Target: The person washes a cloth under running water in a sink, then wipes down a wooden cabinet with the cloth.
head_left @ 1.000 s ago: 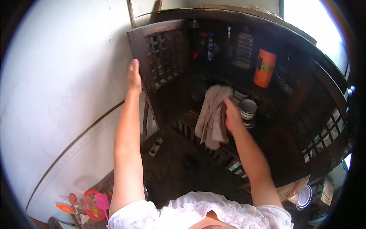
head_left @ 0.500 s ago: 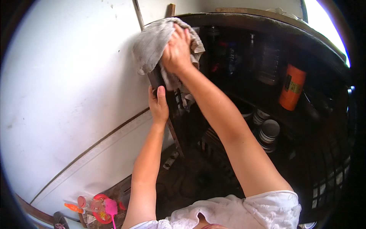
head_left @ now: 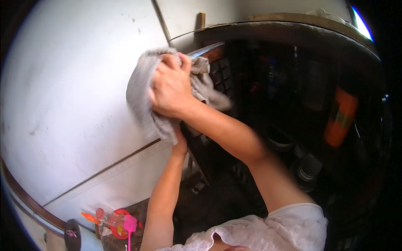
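Observation:
My right hand is closed on a grey cloth, pressing it over the upper edge of a dark wooden cabinet door. The cloth hangs down on both sides of the hand and is blurred by motion. Just below, my left hand is at the door's edge, its fingers mostly hidden behind the cloth and the right hand. Part of the door's lattice shows to the right of the cloth. Beyond it stands the dark open cabinet.
Inside the cabinet are an orange cylinder and stacked bowls. A white wall rises close on the left. At lower left are a red plate, a pink flyswatter-like item and a clear bottle.
My right hand and the cloth have moved down and to the left along the door's edge, now covering my left hand's fingers. The view has shifted slightly.

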A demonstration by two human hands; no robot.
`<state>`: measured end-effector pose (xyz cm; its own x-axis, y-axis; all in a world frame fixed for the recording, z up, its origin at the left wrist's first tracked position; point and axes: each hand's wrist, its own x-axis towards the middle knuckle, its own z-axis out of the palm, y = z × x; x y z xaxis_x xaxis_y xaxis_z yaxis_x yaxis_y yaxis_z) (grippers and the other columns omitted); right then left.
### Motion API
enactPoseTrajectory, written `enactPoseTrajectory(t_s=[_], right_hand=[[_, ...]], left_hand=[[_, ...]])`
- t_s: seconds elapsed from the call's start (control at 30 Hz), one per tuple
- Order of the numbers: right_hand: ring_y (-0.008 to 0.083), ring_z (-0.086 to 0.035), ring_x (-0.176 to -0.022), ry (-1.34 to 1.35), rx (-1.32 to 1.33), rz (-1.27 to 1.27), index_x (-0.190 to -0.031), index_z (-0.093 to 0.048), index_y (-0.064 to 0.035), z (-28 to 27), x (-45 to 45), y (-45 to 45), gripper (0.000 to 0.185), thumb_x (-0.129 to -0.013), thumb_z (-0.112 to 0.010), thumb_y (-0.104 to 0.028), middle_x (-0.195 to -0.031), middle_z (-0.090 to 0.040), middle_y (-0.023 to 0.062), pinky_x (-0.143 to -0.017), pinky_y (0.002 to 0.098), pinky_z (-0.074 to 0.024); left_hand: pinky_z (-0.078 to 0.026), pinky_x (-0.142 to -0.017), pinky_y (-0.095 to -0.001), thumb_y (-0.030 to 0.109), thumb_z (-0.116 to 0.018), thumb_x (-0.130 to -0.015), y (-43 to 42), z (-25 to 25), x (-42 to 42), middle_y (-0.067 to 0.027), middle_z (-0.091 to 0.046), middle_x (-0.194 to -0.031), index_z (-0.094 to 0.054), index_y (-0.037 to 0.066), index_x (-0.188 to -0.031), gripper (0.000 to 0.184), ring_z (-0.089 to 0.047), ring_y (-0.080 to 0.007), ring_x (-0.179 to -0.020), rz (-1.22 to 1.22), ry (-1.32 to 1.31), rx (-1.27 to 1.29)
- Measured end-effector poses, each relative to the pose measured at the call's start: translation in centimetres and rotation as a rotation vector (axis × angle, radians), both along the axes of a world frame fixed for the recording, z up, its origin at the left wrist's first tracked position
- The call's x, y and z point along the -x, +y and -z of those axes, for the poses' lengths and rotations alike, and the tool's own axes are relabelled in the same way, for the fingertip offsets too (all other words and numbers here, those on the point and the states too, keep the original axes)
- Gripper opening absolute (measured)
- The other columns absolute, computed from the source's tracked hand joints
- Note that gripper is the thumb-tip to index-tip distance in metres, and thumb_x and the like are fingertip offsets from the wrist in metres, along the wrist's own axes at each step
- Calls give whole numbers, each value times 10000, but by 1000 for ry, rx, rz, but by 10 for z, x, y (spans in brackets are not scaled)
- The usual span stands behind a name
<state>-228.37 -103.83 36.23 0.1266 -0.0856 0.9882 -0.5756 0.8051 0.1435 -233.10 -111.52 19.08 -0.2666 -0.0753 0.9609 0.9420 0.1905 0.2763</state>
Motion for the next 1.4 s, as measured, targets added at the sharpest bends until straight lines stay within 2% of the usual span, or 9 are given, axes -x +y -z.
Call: enactPoseTrajectory(t_s=[0.27, 0.37, 0.47, 0.63, 0.8, 0.97, 1.07, 1.23, 1.4], right_hand=[[288, -535, -952, 37, 256, -183, -934, -611, -29, 14, 129, 160, 256, -798, -536, -232, -946, -591, 126, -878, 412, -386], [298, -506, -1067, 237, 162, 761, -1113, -532, -33, 34, 175, 163, 330, -816, -545, -177, -1127, -543, 134, -906, 402, -414], [268, -452, -1128, -83, 475, -424, -1202, -486, -97, 36, 98, 85, 417, -878, -482, -360, -1217, -477, 101, -939, 374, -365], [277, -277, -1232, -253, 230, -167, -1250, -463, -140, 75, 15, 6, 645, -698, -576, -453, -1296, -415, 97, -971, 501, -114], [318, -294, -1255, -479, 176, -280, -1291, -397, -53, 180, 19, -3, 706, -736, -601, -439, -1338, -366, 167, -1022, 510, -156], [313, -258, -1288, -389, 201, -372, -1344, -295, -43, 131, 52, 10, 645, -824, -534, -340, -1364, -335, 141, -1072, 466, -124], [320, -247, -1288, -196, 258, -203, -1313, -373, -96, 46, 59, 10, 616, -801, -508, -411, -1339, -381, 125, -1041, 558, -108], [352, -338, -1183, -150, 110, 24, -1128, -564, -82, 57, 32, 15, 527, -710, -595, -400, -1239, -475, 119, -1045, 524, -115], [330, -459, -1059, -386, 119, -467, -1126, -531, -28, 166, 26, 7, 463, -756, -572, -303, -1129, -526, 180, -965, 414, -320]], left_hand=[[-220, -1044, -314, 440, -262, -952, 8, -27, -39, -103, -368, -1329, -344, -37, -1288, 589, -329, -201, -1236, 585, -469, -189], [-194, -1056, -314, 445, -254, -952, 10, -21, -34, -111, -339, -1350, -333, -43, -1293, 601, -305, -203, -1251, 529, -447, -225], [-167, -1067, -313, 451, -246, -951, 6, -12, -25, -119, -311, -1370, -323, -49, -1298, 613, -281, -205, -1266, 491, -461, -265], [-181, -1069, -331, 424, -305, -941, -5, -10, -9, -102, -306, -1382, -295, -8, -1327, 580, -289, -217, -1263, 669, -431, -272], [-208, -1067, -354, 388, -382, -927, -25, -14, 3, -77, -311, -1387, -264, 45, -1361, 566, -308, -231, -1253, 1857, -709, -144], [-210, -1070, -339, 473, -369, -913, -17, 11, 16, -77, -297, -1399, -251, 48, -1369, 635, -317, -226, -1259, 1619, -734, -610], [-215, -1055, -343, 497, -315, -921, -9, -12, 7, -66, -294, -1396, -236, 33, -1366, 648, -303, -205, -1263, 718, -490, -300], [-329, -996, -370, 559, -275, -903, -19, 0, 11, -85, -427, -1289, -350, 32, -1306, 668, -415, -238, -1166, 452, -668, -345], [-377, -961, -375, 640, -290, -855, -18, -41, -21, -102, -472, -1244, -415, 23, -1256, 747, -448, -232, -1140, 1017, -1087, -559]])
